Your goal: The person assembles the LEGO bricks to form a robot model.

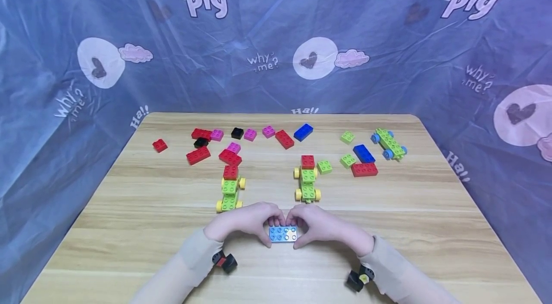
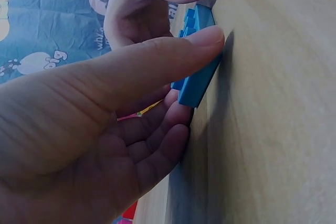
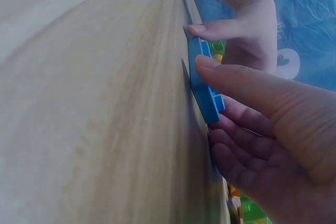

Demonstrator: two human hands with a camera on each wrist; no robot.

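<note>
A light blue toy building brick (image 1: 283, 234) with two rows of studs lies close over the tabletop, studs up, near the front. My left hand (image 1: 252, 220) pinches its left end, thumb on the near side and fingers curled behind. The right hand (image 1: 316, 222) grips the other end the same way, and the two hands' fingers meet behind the brick. In the left wrist view the brick (image 2: 202, 80) shows its long side under the left thumb (image 2: 173, 59). In the right wrist view the right thumb (image 3: 231, 74) presses that same side of the brick (image 3: 202, 85).
Two green toy cars with yellow wheels, a left one (image 1: 229, 193) and a middle one (image 1: 308, 184), stand beyond the hands, each bearing a red brick. A blue-wheeled green car base (image 1: 389, 144) is at far right. Several loose bricks, such as a red brick (image 1: 364, 169), lie behind.
</note>
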